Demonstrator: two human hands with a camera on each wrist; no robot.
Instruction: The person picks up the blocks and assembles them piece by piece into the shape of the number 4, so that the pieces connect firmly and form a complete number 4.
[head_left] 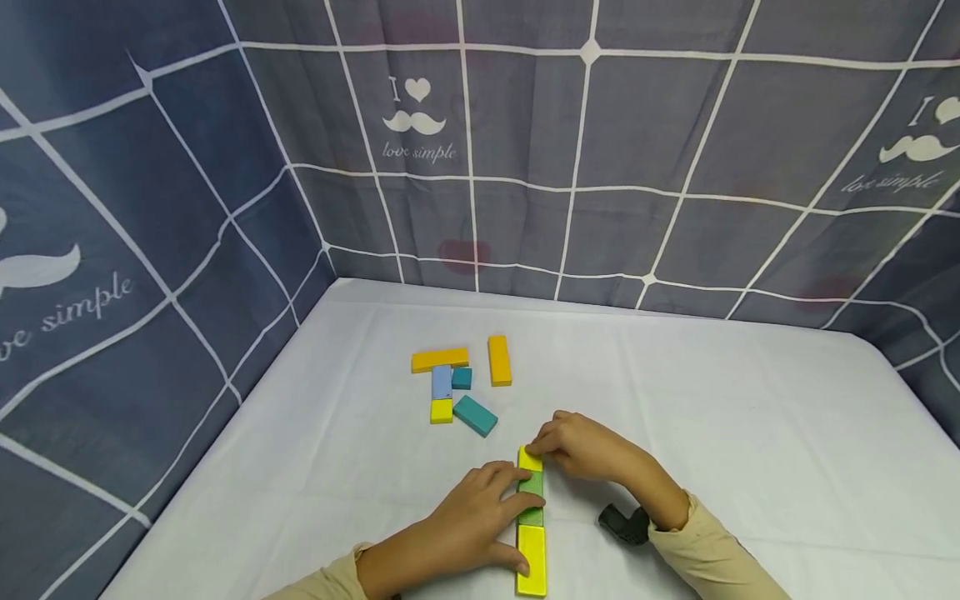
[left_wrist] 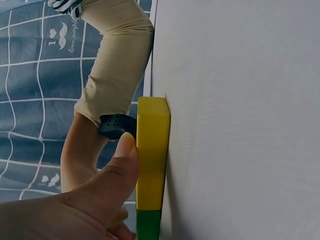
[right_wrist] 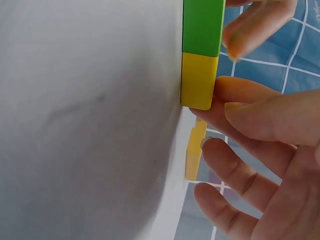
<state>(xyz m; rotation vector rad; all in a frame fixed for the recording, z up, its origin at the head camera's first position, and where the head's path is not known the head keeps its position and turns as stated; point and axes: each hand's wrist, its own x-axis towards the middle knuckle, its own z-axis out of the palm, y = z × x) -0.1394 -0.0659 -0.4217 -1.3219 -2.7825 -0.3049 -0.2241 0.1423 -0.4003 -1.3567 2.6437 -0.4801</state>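
**Left hand [head_left: 476, 521] and right hand [head_left: 581, 446] at a row of yellow and green blocks [head_left: 530, 515]**

The left hand is spread wide, its thumb on the long yellow block [head_left: 532, 567] at the row's near end, two fingertips on the green section [head_left: 536, 486]. The right hand's fingers touch the small yellow block [head_left: 529, 458] at the far end; whether they pinch it cannot be told. The row lies straight on the white-covered tabletop [head_left: 712, 408], its pieces end to end.

A black object [head_left: 626, 526] sits beside the right sleeve [head_left: 712, 546].

Beyond the row, a light-blue block [head_left: 442, 382] touches a horizontal orange block [head_left: 439, 360], a yellow square block [head_left: 442, 412] and a small teal block [head_left: 462, 379]. A larger teal block [head_left: 476, 416] lies slanted just beside the yellow square; another orange block [head_left: 499, 361] lies apart, to the right.

Behind hangs a dark gridded curtain [head_left: 517, 117] printed "love simple".
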